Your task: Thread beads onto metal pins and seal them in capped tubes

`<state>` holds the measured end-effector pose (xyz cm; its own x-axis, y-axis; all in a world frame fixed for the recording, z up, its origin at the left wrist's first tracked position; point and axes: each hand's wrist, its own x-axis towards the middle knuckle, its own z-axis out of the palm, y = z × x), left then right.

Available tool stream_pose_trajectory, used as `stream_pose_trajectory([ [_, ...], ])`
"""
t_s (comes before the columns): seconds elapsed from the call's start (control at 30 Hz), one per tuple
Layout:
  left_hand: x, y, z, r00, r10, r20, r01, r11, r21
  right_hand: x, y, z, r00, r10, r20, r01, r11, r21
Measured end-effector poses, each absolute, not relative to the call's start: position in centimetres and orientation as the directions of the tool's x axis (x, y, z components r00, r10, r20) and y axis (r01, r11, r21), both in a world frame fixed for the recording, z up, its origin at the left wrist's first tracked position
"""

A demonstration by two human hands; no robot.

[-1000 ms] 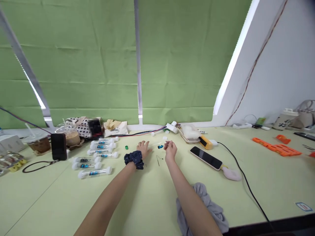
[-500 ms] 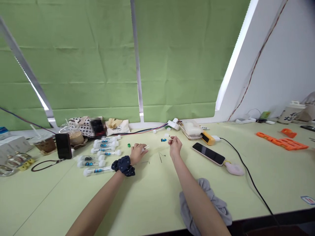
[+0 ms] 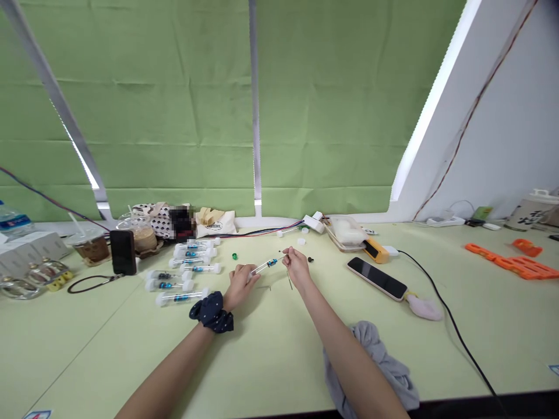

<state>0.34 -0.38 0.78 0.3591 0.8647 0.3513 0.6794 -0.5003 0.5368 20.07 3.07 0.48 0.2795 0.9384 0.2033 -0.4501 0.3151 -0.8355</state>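
My left hand (image 3: 238, 284), with a dark dotted scrunchie (image 3: 212, 313) at the wrist, is closed around the lower end of a clear tube (image 3: 261, 269). The tube slants up to the right. A small blue metallic piece (image 3: 272, 262) shows at its upper end. My right hand (image 3: 297, 267) pinches a thin rod (image 3: 280, 258) that runs to the blue piece. On the table below lie thin metal hex keys (image 3: 290, 281). Several capped clear tubes with blue parts inside (image 3: 181, 297) lie left of my left hand.
A green bead-like piece (image 3: 234, 256), white caps (image 3: 301, 241) and a small dark part (image 3: 310, 259) lie around my hands. Rightward are a phone (image 3: 377, 279), a yellow device (image 3: 375, 251) and a black cable (image 3: 437, 297). Grey cloth (image 3: 375, 361) lies under my right forearm.
My right hand has moved left and brought the blue piece to the tube's open end. The tube now points up toward it. The camera view has shifted slightly left.
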Motion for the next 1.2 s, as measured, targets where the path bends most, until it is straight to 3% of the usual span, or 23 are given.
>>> stream_pose_trajectory([
  [0.17, 0.2, -0.7, 0.6, 0.346, 0.867, 0.359, 0.654, -0.497, 0.57, 19.8, 2.9, 0.5, 0.259, 0.949, 0.182, -0.481, 0.29, -0.827],
  [0.33, -0.8, -0.3, 0.4, 0.322, 0.871, 0.372, 0.656, -0.488, 0.576, 19.7, 2.3, 0.8, 0.061, 0.985, 0.163, -0.415, 0.174, -0.893],
  [0.43, -2.1, 0.1, 0.5, 0.252, 0.884, 0.394, 0.676, -0.452, 0.582, 19.7, 2.0, 0.7, 0.11, 0.979, 0.172, -0.363, 0.201, -0.91],
  [0.5, -3.1, 0.4, 0.6, 0.18, 0.894, 0.411, 0.686, -0.413, 0.598, 19.7, 1.8, 0.4, 0.129, 0.968, 0.213, -0.164, 0.233, -0.959],
  [0.57, -3.8, 0.6, 0.6, 0.12, 0.898, 0.424, 0.691, -0.382, 0.613, 19.6, 1.5, -0.1, 0.002, 0.965, 0.263, 0.15, 0.259, -0.954],
  [0.67, -4.5, 0.8, 0.5, 0.079, 0.891, 0.448, 0.697, -0.37, 0.614, 19.1, 0.8, -0.6, -0.238, 0.943, 0.232, 0.54, 0.327, -0.775],
  [0.77, -4.6, 0.9, 0.2, 0.078, 0.883, 0.462, 0.702, -0.378, 0.603, 18.5, 0.3, -0.5, -0.301, 0.936, 0.183, 0.74, 0.35, -0.574],
  [1.07, -4.2, 0.4, 0.1, 0.157, 0.889, 0.429, 0.701, -0.407, 0.585, 17.9, -0.2, -0.6, -0.402, 0.91, 0.102, 0.821, 0.407, -0.399],
  [1.2, -4.0, 0.1, 0.3, 0.183, 0.893, 0.412, 0.706, -0.411, 0.577, 18.7, 0.5, -0.9, -0.284, 0.943, 0.171, 0.74, 0.329, -0.587],
])
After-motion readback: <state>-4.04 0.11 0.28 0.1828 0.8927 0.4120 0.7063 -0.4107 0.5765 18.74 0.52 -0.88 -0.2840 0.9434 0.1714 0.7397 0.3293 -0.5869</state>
